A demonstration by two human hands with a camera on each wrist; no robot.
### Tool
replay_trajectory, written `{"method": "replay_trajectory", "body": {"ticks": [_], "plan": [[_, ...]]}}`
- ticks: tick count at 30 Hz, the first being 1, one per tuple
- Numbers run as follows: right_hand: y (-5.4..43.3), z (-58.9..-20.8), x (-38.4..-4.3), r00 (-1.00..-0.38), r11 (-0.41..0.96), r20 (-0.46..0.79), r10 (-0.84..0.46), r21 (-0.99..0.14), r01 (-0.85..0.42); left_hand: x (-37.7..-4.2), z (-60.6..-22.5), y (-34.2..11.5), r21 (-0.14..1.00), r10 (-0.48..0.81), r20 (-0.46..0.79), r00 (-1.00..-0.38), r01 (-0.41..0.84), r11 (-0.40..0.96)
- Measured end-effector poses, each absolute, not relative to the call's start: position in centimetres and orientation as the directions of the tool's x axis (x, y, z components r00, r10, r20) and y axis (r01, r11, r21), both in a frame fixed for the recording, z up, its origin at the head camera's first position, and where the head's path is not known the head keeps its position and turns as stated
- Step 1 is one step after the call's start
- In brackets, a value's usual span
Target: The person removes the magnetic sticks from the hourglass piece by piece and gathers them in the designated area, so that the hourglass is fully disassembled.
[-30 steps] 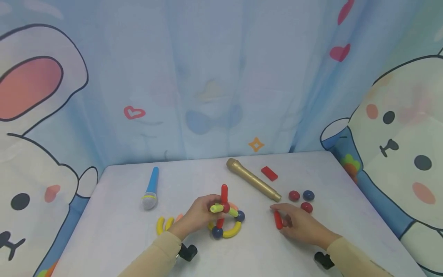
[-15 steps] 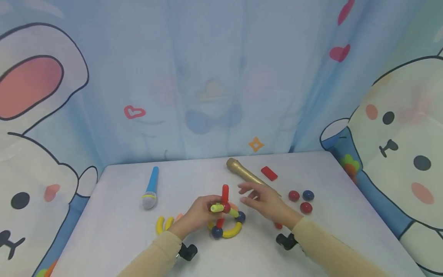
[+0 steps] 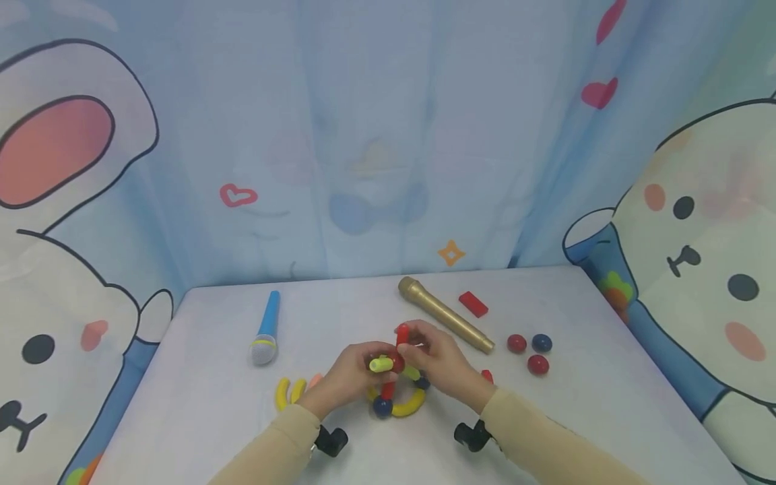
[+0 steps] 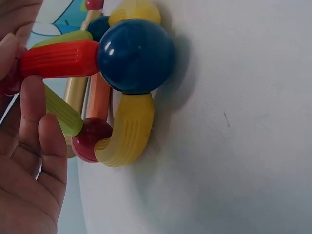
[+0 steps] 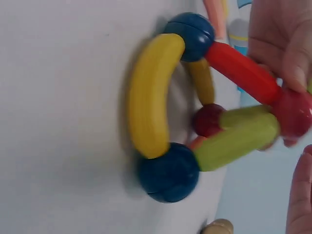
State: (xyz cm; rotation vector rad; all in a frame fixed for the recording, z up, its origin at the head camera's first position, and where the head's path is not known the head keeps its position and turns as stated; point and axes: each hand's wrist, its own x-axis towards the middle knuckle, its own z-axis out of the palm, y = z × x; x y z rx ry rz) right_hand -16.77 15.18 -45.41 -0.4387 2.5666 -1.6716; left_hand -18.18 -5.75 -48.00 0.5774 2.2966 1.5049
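Note:
A small frame of building balls and rods stands mid-table in the head view. Its base has blue balls (image 4: 136, 56) and yellow curved rods (image 5: 151, 97), with a red ball low at the back. A red rod (image 5: 243, 73) and green rods (image 5: 239, 141) slope up to a red ball (image 3: 398, 362) at the top. My left hand (image 3: 345, 378) grips that top ball from the left. From the right, my right hand (image 3: 445, 362) pinches an upright red rod (image 3: 403, 333) above the ball. Behind my right wrist, a loose red rod (image 3: 488, 376) is partly hidden.
A gold microphone (image 3: 445, 314) and a red block (image 3: 473, 304) lie behind the hands. Red balls (image 3: 537, 365) and a blue ball (image 3: 542, 343) sit to the right. At left are a blue microphone (image 3: 267, 330) and loose yellow curved rods (image 3: 282, 393).
My right hand has let go of the loose red rod on the right and moved left to pinch the upright red rod. My left hand has stayed on the frame.

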Motion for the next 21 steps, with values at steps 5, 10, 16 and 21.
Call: {"method": "replay_trajectory", "body": {"ticks": [5,10,16,21], "plan": [[18.5,-45.0,-16.1,-0.975,0.327,0.132,-0.180,-0.926,-0.186,-18.1,-48.1,-5.8,0.926,0.504,-0.077,-0.860,0.125,0.356],[24.7,-45.7,-13.4,-0.987,0.587,0.084,-0.134,-0.796,-0.148,-18.0,-48.1,-5.6,0.929,0.508,-0.067,-0.859,0.132,0.346],[30.1,-48.1,-11.2,-0.996,0.789,-0.057,-0.073,-0.614,-0.023,-17.9,-47.9,-5.7,0.923,0.500,-0.058,-0.864,0.144,0.356],[30.6,-49.6,-11.8,-0.981,0.820,-0.181,-0.072,-0.571,0.045,-17.8,-47.9,-5.8,0.924,0.499,-0.066,-0.864,0.135,0.357]]}}
